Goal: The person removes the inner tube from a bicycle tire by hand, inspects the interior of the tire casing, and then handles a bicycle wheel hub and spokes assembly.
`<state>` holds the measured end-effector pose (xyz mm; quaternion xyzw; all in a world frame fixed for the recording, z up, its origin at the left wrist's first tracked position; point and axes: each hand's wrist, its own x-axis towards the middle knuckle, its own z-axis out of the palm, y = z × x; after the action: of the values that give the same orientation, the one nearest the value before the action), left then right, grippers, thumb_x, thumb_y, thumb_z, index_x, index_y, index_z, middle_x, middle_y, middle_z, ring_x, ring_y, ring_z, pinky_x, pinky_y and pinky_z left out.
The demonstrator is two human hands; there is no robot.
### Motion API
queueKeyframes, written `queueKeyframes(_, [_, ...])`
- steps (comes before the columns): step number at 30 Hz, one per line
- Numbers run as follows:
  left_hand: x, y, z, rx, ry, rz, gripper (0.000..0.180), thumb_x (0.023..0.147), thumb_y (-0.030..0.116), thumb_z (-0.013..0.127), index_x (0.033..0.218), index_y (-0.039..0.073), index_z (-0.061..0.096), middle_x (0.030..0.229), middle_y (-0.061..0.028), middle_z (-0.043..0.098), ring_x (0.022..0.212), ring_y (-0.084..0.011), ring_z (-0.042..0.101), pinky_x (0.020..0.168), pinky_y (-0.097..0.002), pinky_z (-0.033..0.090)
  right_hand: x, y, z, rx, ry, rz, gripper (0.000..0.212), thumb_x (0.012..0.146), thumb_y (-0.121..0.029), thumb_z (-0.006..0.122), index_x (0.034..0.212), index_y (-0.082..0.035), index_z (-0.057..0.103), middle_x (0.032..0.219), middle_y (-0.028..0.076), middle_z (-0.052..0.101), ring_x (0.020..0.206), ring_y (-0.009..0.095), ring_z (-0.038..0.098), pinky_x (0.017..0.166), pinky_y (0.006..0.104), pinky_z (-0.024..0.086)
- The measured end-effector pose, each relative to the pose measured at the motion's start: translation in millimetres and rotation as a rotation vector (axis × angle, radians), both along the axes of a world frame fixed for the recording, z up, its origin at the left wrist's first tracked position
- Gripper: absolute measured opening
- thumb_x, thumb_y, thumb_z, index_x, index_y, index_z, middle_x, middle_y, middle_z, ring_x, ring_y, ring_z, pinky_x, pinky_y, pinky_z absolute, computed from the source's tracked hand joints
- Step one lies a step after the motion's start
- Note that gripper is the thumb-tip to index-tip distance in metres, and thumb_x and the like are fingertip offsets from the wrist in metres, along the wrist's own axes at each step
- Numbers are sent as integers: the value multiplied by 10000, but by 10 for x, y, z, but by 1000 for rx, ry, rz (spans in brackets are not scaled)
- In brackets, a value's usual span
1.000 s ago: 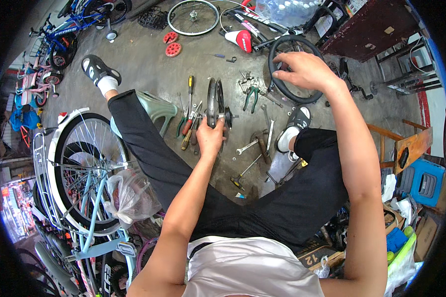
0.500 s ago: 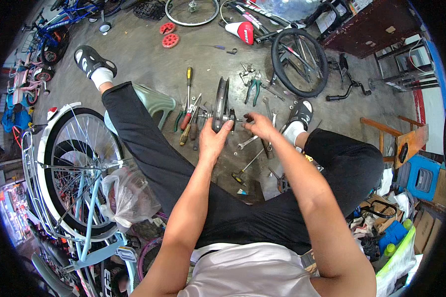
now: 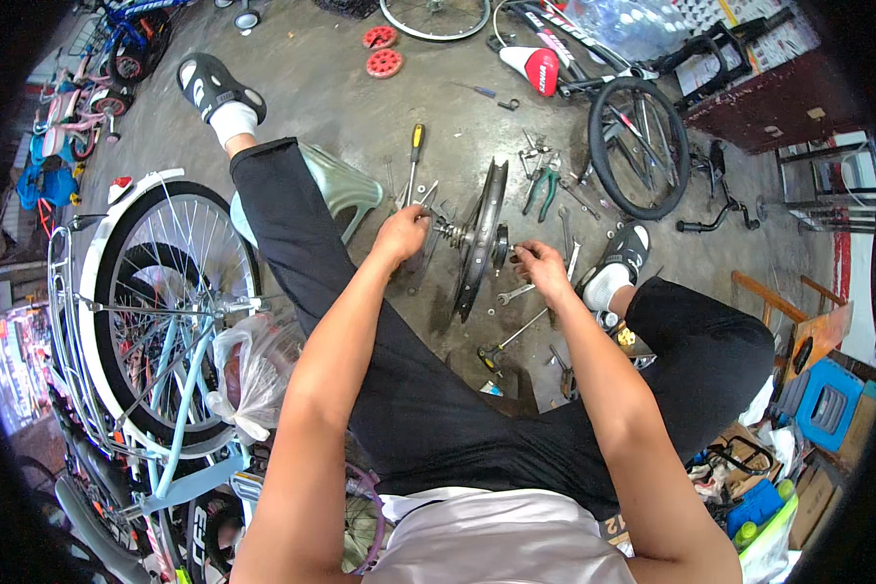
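A small bare wheel (image 3: 479, 238) stands nearly edge-on between my hands, its axle running out of the hub on both sides. At the axle's left end, beside the nuts, my left hand (image 3: 402, 235) is closed with its fingertips at the tip. On the opposite side my right hand (image 3: 543, 269) pinches the axle's other end, close to a dark round hub part (image 3: 501, 248). Fingers partly hide both axle tips. A yellow-handled screwdriver (image 3: 416, 156) lies beyond my left hand. Green-handled pliers (image 3: 542, 192) and wrenches (image 3: 568, 234) lie beyond my right.
My legs spread around the work spot, with a pale green stool (image 3: 346, 190) by the left one. A bicycle with a white fender (image 3: 107, 321) stands at left. At upper right lie a tyred wheel (image 3: 637, 146) and a bicycle frame. Another screwdriver (image 3: 491, 360) lies near my lap.
My left hand has let go of the rim and moved left to the axle's end. My right hand stays by the other end. The wheel has tilted, and the whole view has shifted.
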<state>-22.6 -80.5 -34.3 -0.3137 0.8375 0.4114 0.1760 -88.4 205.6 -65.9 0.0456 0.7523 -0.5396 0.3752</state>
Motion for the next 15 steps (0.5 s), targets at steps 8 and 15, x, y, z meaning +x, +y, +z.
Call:
queueKeyframes(8, [-48, 148, -186, 429, -64, 229, 283, 978, 294, 574, 1080, 38, 636, 851, -66, 690, 727, -158, 642, 629, -334, 506, 1, -99, 179, 6, -163, -95, 295, 991, -295, 567, 1105, -30, 633, 889, 42, 685, 719, 122, 602, 639, 284, 468])
queueKeyframes(15, [-84, 133, -174, 419, -140, 203, 295, 998, 337, 539, 1134, 93, 635, 836, -20, 669, 717, -118, 609, 601, -309, 483, -6, -141, 84, 5, -194, -122, 395, 972, -380, 587, 1115, -15, 629, 953, 53, 673, 777, 156, 635, 684, 306, 487])
